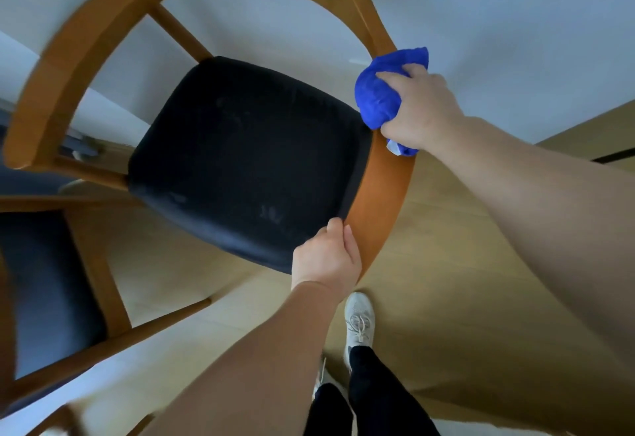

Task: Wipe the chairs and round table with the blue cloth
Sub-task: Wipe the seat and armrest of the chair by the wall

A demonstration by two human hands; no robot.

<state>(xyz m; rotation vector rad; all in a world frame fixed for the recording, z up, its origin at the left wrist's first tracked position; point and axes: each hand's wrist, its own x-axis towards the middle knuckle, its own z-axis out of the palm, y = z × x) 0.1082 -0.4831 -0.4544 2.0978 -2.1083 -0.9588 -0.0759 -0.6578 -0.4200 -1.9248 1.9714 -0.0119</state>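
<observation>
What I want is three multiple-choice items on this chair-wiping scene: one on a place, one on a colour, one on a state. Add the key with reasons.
1. Where is the blue cloth pressed?
A. on the floor
B. on the curved wooden rail
C. on a round table

2. What colour is the seat cushion?
A. black
B. red
C. white

3. What is the left hand doing?
A. hanging idle
B. gripping the rail
C. holding the cloth

Key:
1 B: the right hand holds the bunched cloth against the rail beside the seat.
2 A: the padded seat is black inside the brown wooden frame.
3 B: its fingers curl round the rail near its lower end.
</observation>
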